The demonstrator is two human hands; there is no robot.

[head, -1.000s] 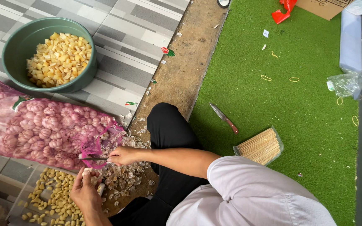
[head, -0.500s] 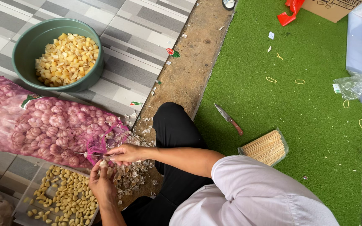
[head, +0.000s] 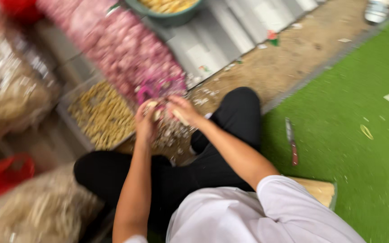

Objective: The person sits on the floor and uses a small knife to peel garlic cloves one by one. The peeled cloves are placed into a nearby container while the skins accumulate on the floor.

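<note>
A small pale piece, probably a garlic clove (head: pixel 155 108), sits between the two hands in the middle of the scene, just at the near end of the pink mesh sack of garlic bulbs (head: pixel 122 54); the picture is blurred by motion, so its exact shape cannot be told. The left hand (head: pixel 144 122) has its fingers curled together around this piece, and the right hand (head: pixel 182 110) is just beside it, with its fingers bent and closed toward the same spot; whether the right hand really grips the clove or only touches it, I cannot tell. Directly under the hands lies a heap of pale papery garlic skins (head: pixel 176 132) on the ground, between the knees of the person, who sits with black trousers (head: pixel 230 117) and a white shirt (head: pixel 248 216). To the left of the hands stands a shallow grey tray full of yellowish peeled cloves (head: pixel 102 114), touching the sack on its far side. At the far edge, a round green bowl with peeled cloves (head: pixel 167 11) is partly cut by the frame. On the left side are blurred clear plastic bags with pale content (head: pixel 10 90), and a red plastic bag (head: pixel 3 173) lies nearer. To the right, on the green artificial grass mat (head: pixel 361 157), a knife with a reddish handle (head: pixel 291 141) lies well apart from the hands, and a light wooden block (head: pixel 318 190) shows near the right elbow.
</note>
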